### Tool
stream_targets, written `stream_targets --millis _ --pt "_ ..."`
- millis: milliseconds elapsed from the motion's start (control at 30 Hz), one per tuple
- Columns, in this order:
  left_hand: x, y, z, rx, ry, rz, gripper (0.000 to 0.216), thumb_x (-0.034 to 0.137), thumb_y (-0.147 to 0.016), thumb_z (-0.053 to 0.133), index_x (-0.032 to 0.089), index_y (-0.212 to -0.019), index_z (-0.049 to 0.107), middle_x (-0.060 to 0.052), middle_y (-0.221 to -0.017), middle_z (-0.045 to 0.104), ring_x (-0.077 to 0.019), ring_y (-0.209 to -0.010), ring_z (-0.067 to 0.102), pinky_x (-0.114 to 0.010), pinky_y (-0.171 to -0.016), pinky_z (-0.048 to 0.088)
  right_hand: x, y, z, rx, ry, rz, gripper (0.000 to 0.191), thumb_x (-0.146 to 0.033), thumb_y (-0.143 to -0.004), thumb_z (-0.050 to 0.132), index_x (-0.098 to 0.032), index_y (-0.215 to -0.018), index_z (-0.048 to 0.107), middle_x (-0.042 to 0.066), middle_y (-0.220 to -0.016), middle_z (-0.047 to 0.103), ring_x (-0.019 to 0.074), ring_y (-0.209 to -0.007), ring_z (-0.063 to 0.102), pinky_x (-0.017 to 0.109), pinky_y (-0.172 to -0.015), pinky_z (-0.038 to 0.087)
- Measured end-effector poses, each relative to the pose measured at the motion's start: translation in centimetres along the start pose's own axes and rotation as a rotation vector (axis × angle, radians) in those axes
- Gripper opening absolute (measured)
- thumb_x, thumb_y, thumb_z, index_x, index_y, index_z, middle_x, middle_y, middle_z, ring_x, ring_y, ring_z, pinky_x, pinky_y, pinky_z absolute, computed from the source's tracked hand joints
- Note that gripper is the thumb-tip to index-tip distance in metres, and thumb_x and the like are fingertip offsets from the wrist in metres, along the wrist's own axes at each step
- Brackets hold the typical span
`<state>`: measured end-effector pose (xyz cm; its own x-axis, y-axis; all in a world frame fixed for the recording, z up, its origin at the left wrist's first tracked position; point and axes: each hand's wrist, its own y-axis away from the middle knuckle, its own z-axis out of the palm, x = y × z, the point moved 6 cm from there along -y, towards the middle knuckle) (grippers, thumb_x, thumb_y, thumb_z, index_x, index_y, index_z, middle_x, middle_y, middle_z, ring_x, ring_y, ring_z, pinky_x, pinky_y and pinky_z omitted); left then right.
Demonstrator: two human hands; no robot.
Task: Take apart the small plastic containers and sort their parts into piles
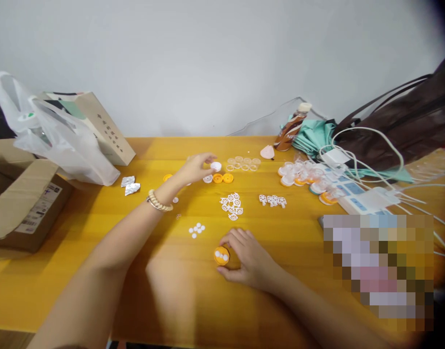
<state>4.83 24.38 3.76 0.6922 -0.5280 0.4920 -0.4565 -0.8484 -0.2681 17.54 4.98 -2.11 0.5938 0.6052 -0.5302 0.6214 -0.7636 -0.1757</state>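
Note:
My left hand (198, 168) reaches toward the back of the table, thumb and fingers closed on a small white round cap (215, 166). Just in front of it stand a row of orange round caps (227, 178) and a white one. Nearer to me, my right hand (247, 257) curls its thumb and fingers around an orange round cap (222, 261) that lies open side up with a few small white discs inside. Several loose white discs (195, 229) lie to its left. Beyond it are white spoked plastic pieces (232, 206) in a pile.
Clear round cups (244, 164) and white flat pieces (273, 200) lie farther back. Assembled clear-and-coloured pieces (298, 174), a power strip (356, 194) with cables and a bottle (291, 128) occupy the right. A cardboard box (37, 208), plastic bag (80, 150) and foil pieces (132, 188) are left.

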Motion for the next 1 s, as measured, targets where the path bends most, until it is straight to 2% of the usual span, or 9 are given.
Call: stream_targets --millis 133,267,433,567,700,1000 --pt "-2.2 0.9 -0.4 -0.142 -0.068 -0.054 0.039 0.025 -0.074 0.061 0.014 -0.111 0.056 -0.007 -0.100 0.067 -0.0186 -0.093 0.062 -0.028 -0.084 0.046 0.1 0.0 0.0 -0.002 -0.012 0.013 0.030 -0.034 -0.069 0.066 -0.018 -0.091 0.052 0.006 -0.091 0.059 0.0216 -0.083 0.050 0.034 -0.073 0.034" --pt "-2.6 0.9 0.4 -0.196 -0.111 -0.047 0.036 0.027 -0.071 0.064 0.016 -0.105 0.059 -0.007 -0.095 0.068 -0.0203 -0.087 0.063 -0.029 -0.080 0.047 0.1 0.0 0.1 -0.010 -0.016 0.013 0.030 -0.034 -0.069 0.066 -0.018 -0.090 0.052 0.007 -0.090 0.059 0.0216 -0.082 0.049 0.034 -0.073 0.033" --pt "-2.2 0.8 0.9 -0.228 -0.158 -0.024 0.038 0.032 -0.070 0.064 0.019 -0.105 0.059 -0.006 -0.103 0.066 -0.0214 -0.091 0.062 -0.028 -0.077 0.045 0.1 0.0 0.1 -0.010 -0.009 0.013 0.029 -0.033 -0.070 0.065 -0.017 -0.091 0.051 0.007 -0.091 0.058 0.0216 -0.083 0.049 0.034 -0.074 0.033" --pt "-1.9 1.0 1.2 -0.258 -0.177 -0.018 0.031 0.030 -0.072 0.061 0.019 -0.101 0.061 -0.005 -0.094 0.067 -0.0191 -0.080 0.062 -0.026 -0.070 0.044 0.2 0.1 0.2 -0.008 -0.008 0.010 0.030 -0.033 -0.070 0.065 -0.018 -0.091 0.051 0.007 -0.091 0.058 0.0215 -0.083 0.049 0.034 -0.073 0.033" --pt "-1.9 1.0 1.5 -0.265 -0.192 -0.002 0.031 0.029 -0.071 0.060 0.019 -0.100 0.061 -0.005 -0.093 0.067 -0.0186 -0.079 0.061 -0.026 -0.070 0.042 0.1 0.0 0.0 -0.007 -0.007 0.013 0.030 -0.033 -0.069 0.066 -0.018 -0.090 0.052 0.007 -0.091 0.058 0.0216 -0.083 0.049 0.034 -0.073 0.033" --pt "-1.9 0.7 2.0 -0.263 -0.206 0.026 0.018 0.027 -0.070 0.057 0.017 -0.083 0.063 -0.005 -0.082 0.066 -0.0172 -0.068 0.057 -0.025 -0.062 0.038 0.1 0.0 0.1 -0.012 -0.001 0.012 0.029 -0.033 -0.070 0.065 -0.017 -0.091 0.052 0.007 -0.091 0.058 0.0215 -0.083 0.049 0.034 -0.074 0.033"
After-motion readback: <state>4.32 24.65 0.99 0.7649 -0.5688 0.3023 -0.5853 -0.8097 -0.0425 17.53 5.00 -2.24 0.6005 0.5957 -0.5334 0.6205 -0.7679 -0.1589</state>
